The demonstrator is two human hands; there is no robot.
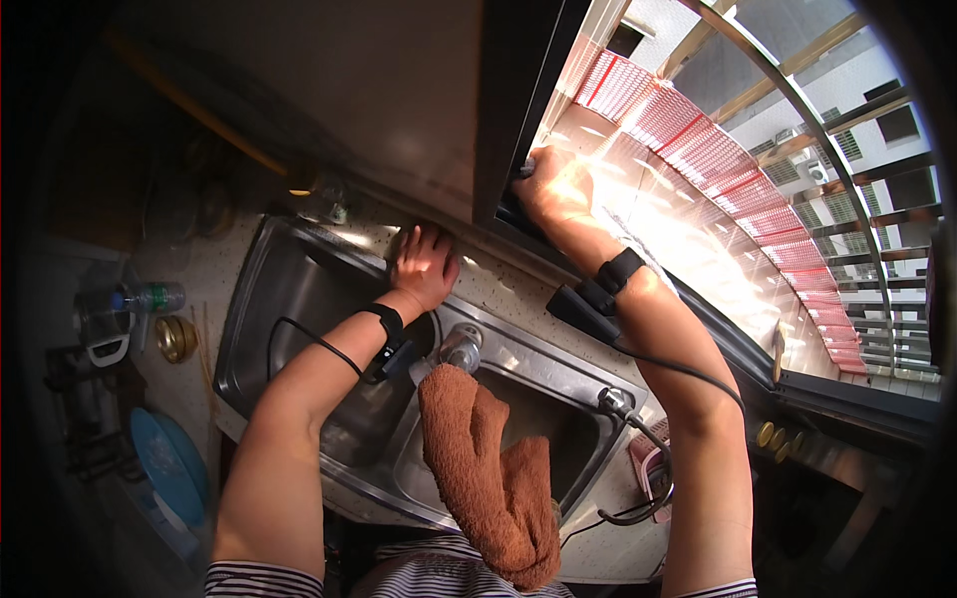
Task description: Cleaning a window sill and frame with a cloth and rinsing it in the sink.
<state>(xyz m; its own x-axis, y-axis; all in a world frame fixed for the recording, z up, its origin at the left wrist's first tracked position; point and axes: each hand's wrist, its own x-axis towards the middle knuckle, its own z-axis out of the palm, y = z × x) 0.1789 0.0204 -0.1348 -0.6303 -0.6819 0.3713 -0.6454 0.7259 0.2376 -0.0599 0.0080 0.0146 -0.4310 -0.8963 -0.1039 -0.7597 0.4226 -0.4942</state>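
Note:
My left hand (424,270) rests with fingers apart on the speckled countertop (497,288) behind a double-bowl stainless steel sink (557,385). Through the open window reaches my right hand (555,183), bent at the wrist beside the dark window frame (516,161); its fingers are curled near a small greyish thing, and glare and the frame hide whether they grip it. A brown towel (456,418) hangs over the faucet (462,345), between my forearms. Each wrist wears a black strap with a small cabled device.
Left of the sink are a plastic bottle (161,297), a gold-coloured round thing (173,338) and a blue basin (168,463). At right, a hose tap (617,400) and a pink basket (647,467) stand by the sink. Metal bars (815,127) and red-white mesh (695,138) lie outside the window.

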